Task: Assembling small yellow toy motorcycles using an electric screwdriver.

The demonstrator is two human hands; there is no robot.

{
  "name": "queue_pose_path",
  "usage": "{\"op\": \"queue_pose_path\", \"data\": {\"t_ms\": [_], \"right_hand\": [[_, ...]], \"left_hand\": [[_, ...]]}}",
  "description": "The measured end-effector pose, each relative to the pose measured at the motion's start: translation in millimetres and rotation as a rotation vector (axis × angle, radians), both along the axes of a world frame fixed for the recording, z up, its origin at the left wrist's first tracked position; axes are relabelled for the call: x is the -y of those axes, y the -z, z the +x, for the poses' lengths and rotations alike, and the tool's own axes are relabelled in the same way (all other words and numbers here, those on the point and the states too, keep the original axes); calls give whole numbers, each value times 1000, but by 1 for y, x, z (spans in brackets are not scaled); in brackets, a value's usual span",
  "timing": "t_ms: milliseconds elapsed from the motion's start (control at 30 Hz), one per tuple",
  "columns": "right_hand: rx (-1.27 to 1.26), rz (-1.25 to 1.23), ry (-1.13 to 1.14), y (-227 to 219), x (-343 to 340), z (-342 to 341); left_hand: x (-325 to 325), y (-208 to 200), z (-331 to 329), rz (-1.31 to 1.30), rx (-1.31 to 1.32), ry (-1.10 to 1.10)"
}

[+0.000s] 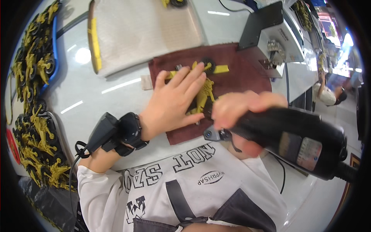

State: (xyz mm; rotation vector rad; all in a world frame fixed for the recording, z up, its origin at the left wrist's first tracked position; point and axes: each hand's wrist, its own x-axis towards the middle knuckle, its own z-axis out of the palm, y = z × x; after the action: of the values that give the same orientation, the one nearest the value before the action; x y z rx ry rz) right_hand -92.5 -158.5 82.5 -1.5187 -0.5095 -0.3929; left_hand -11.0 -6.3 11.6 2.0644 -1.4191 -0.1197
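A yellow toy motorcycle with a black wheel lies on a maroon cloth in front of me. My left hand rests over it with fingers stretched out and spread, covering part of its body. In my right hand is a black electric screwdriver, gripped near its front end. Its tip points toward the toy's near end, close to my left thumb; whether it touches is hidden by my fingers. A small dark device sits under my right hand at the wrist.
Several yellow-and-black toy motorcycles fill a blue-rimmed tray at far left, with another pile nearer. A large pale tray lies beyond the cloth. A metal fixture stands at back right. Another person is farther right.
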Motion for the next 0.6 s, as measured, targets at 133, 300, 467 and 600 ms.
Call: {"op": "queue_pose_path", "data": {"t_ms": [133, 300, 467, 600], "right_hand": [[386, 348, 409, -11, -10, -8], [60, 170, 672, -1, 113, -49], [47, 338, 775, -40, 38, 9], [-3, 241, 706, -35, 30, 20]], "left_hand": [[-12, -2, -5, -68, -136, -33], [-5, -21, -15, -422, -137, -25], [-88, -103, -30, -436, 63, -361], [-245, -150, -54, -409, 84, -778]]}}
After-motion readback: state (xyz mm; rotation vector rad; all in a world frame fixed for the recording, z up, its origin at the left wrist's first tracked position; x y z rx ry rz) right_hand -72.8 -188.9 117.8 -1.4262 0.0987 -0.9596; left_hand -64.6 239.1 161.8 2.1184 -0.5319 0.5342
